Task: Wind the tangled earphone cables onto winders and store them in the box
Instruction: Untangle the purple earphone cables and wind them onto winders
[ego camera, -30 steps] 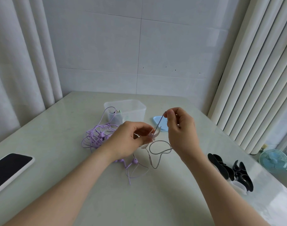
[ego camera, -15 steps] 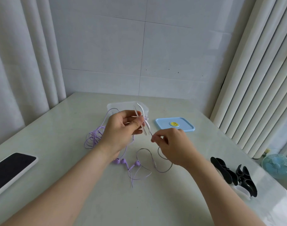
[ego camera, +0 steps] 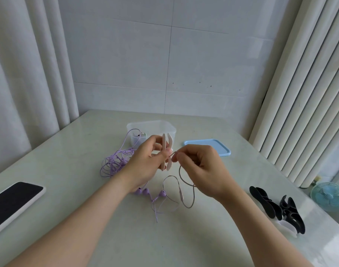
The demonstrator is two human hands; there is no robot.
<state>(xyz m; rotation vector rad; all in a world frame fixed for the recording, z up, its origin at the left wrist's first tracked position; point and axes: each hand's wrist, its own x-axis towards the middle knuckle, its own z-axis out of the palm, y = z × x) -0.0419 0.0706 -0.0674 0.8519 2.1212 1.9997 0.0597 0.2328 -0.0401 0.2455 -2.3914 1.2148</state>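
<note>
Between your hands, the pale winder (ego camera: 165,145) stands upright, pinched in your left hand (ego camera: 145,164). Your right hand (ego camera: 201,166) pinches the greyish cable (ego camera: 180,171) right beside it. It looks like the winding step, barely begun. Next, loop the cable round the winder's waist and keep it taut. The purple tangle (ego camera: 114,164) lies left of the grip, the box (ego camera: 151,125) just behind.

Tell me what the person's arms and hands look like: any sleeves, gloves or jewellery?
The left forearm and right forearm are bare to the frame edge, with no sleeves in view. The left hand and right hand wear no gloves, and no ring, watch or wristband shows.
</note>
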